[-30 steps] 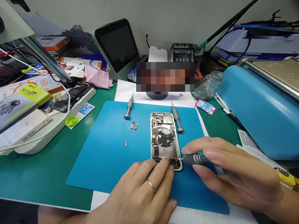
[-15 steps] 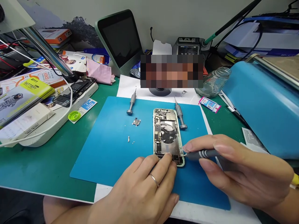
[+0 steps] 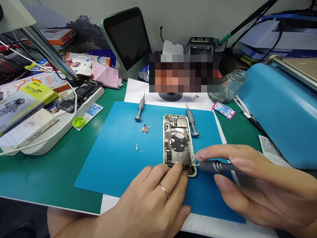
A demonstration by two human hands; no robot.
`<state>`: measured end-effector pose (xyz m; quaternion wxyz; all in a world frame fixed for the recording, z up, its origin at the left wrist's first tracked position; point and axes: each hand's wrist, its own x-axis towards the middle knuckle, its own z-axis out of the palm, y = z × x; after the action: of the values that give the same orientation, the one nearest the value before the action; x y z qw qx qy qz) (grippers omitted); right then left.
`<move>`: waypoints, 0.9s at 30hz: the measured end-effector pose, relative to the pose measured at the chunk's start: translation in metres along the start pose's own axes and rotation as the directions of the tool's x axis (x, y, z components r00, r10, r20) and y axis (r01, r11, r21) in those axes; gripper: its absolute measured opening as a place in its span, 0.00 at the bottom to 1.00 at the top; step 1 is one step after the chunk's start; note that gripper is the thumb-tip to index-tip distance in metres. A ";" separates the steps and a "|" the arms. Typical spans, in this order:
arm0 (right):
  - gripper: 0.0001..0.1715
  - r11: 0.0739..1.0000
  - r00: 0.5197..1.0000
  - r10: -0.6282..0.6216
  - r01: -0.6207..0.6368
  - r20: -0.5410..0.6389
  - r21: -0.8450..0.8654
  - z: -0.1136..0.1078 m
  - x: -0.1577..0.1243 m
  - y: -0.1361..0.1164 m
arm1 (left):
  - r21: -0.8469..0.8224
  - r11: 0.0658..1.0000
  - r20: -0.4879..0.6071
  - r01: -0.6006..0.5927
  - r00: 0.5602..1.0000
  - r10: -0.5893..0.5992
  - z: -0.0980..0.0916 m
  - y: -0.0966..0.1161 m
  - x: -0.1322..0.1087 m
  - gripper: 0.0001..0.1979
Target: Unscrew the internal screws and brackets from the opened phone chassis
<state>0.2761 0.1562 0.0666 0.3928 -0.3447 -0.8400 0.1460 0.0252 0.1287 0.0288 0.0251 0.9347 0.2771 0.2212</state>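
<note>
An opened smartphone (image 3: 178, 142) with bare inner parts lies on the blue mat (image 3: 111, 172). Fingers of my left hand (image 3: 158, 195), a ring on one, press close together on its lower end and partly hide it. My right hand (image 3: 257, 185) has a grey precision screwdriver (image 3: 214, 166) lying nearly level, its tip at the phone's lower right edge. The index finger is above the handle; the thumb is a little apart from it. Another screwdriver (image 3: 192, 120) rests beside the phone's upper right side, and a third screwdriver (image 3: 140, 108) is farther left.
Left of the phone are a small metal bracket (image 3: 145, 129), a tiny part (image 3: 137, 147) and specks like screws. A glass jar (image 3: 229, 86) and a blue machine (image 3: 279, 112) stand at right. Boxes (image 3: 27, 102) and a white cable crowd the left; a screen device (image 3: 127, 39) stands behind.
My right thumb has moved down, away from the screwdriver's handle, and the hand has shifted slightly right. The screwdriver tip stays at the phone's edge. My left hand keeps its place.
</note>
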 end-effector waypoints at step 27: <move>0.48 0.991 0.995 -0.079 0.085 -0.057 0.107 0.009 -0.004 0.009 | 0.041 0.999 -0.092 0.035 0.995 -0.032 0.006 0.000 0.004 0.20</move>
<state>0.2754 0.1602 0.0537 0.4390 -0.2914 -0.8335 0.1665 0.0313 0.1311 0.0252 -0.0036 0.9192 0.2982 0.2572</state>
